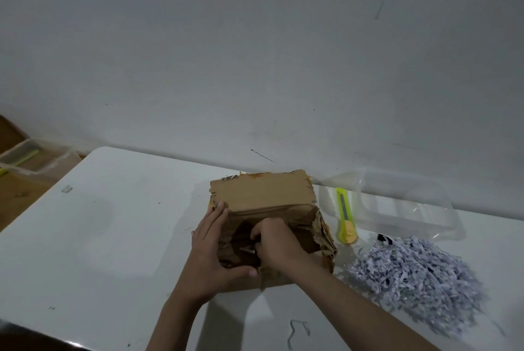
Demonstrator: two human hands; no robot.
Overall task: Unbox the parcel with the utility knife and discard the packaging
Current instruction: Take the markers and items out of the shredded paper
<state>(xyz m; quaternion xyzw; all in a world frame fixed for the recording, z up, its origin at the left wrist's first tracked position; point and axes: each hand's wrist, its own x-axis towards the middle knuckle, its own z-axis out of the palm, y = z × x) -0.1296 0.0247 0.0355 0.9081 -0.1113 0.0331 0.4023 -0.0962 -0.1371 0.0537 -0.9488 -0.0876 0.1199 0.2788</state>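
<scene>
Seen from above, a white table (119,237) stands against a pale grey wall (255,53). Near the table's far edge sits a battered brown cardboard parcel box (263,194), its rear flap folded up and its torn edges ragged.

The left hand (211,248) grips the box's left side, its fingers (218,213) spread flat up the outer wall and the thumb hooked over the near rim. The right hand (273,243) reaches down into the dark open interior with its fingers curled in; whether they hold anything inside cannot be told, though a small pale scrap shows just beside them.

Just right of the box lies a yellow-green utility knife (344,216) with an orange-yellow end, resting on the table apart from both hands and pointing toward the wall. Beside the knife, further right, lies a clear plastic container (408,209) against the wall. In front of that container sits a loose heap of shredded pale lavender paper filler (414,274), spread over the table's right side and near the right forearm.

At the far left, beyond the table, a clear plastic bin (28,158) rests on a brown floor (17,194).
</scene>
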